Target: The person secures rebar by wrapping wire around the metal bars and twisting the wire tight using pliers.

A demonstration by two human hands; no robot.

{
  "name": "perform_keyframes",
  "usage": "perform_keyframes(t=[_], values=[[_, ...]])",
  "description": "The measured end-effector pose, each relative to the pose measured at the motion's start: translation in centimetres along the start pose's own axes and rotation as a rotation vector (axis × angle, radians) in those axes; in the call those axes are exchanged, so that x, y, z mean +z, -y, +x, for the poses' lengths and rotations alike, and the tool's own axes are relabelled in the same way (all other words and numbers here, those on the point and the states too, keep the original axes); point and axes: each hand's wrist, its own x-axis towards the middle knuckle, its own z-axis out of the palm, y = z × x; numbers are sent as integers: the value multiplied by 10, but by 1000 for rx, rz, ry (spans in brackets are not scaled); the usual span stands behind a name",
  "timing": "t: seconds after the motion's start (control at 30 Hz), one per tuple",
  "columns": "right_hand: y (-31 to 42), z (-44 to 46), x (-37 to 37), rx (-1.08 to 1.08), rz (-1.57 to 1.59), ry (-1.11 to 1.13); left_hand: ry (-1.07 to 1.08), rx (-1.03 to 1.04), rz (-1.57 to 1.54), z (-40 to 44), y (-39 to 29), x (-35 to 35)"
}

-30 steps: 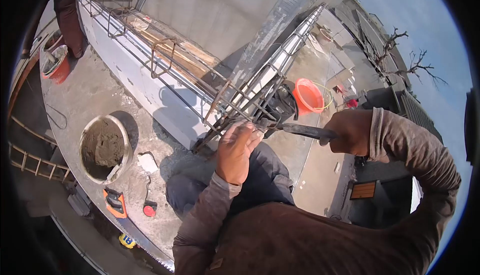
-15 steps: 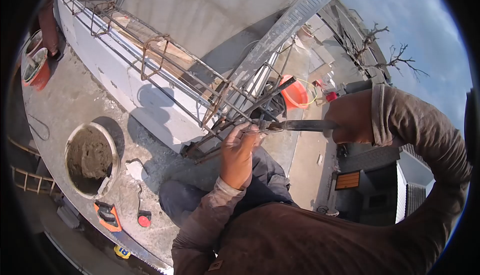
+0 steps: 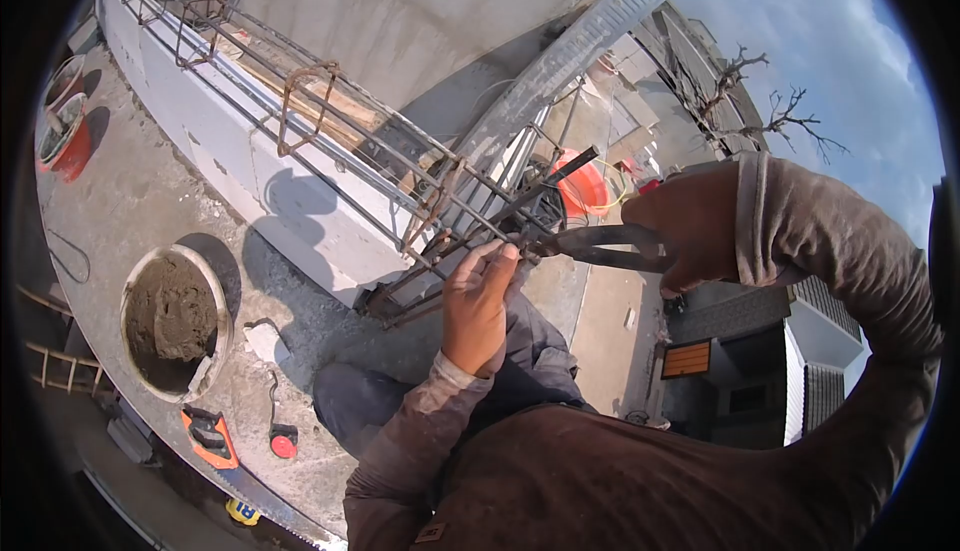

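Note:
My right hand (image 3: 690,226) grips the handles of dark metal pincers (image 3: 605,248), which show slightly spread. Their jaws point left, at the near end of a rusty rebar cage (image 3: 440,196). Right by the jaws, my left hand (image 3: 475,311) is closed, thumb and fingers pinched together at the bars. What lies between those fingertips is too small to make out. The cage lies along the top of a long white block wall (image 3: 250,191).
A round tub of wet mortar (image 3: 172,316) stands on the concrete at left, near an orange-handled saw (image 3: 208,438) and a small red round tool (image 3: 284,446). An orange bucket (image 3: 582,191) sits beyond the cage. A sloping metal beam (image 3: 590,46) crosses behind.
The pincers' handles have spread apart, and my right hand has shifted a little left. My left hand stays at the cage end. Another person's leg at far left has gone from view.

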Motion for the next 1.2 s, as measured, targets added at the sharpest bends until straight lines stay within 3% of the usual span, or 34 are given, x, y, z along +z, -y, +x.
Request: perform_keyframes(t=[0.13,0.23,0.3,0.33,0.4,0.47,0.5,0.53,0.6,0.67,0.83,0.9,1.2], values=[[3,3,-10,220,277,250,14,6,52,2,2,-7],[-2,3,-6,222,506,376,55,181,491,5,6,-13],[2,-4,4,114,21,-24,-45,-66,54,2,2,-4],[4,-11,12,117,25,-22,-42,-71,55,1,0,-2],[10,-27,29,-73,-114,-637,-33,-78,-51,-1,-2,-1],[22,-36,34,25,-241,-651,-20,-6,9,-2,6,-4],[26,-39,37,12,-401,-793,-11,31,40,-2,6,-5],[25,-40,38,4,-459,-827,-4,68,70,-2,6,-6],[24,-43,39,-6,-577,-898,-49,-104,-87,-1,1,-3],[15,-42,40,160,-129,-452,-39,-100,-120,-3,-1,0],[-21,-22,91,66,-4,-580,-29,-89,-193,-2,3,0],[-34,-11,111,-26,-19,-767,-49,-85,-176,-2,4,-1],[-57,9,128,-175,80,-828,-67,-76,-155,-2,3,2]])
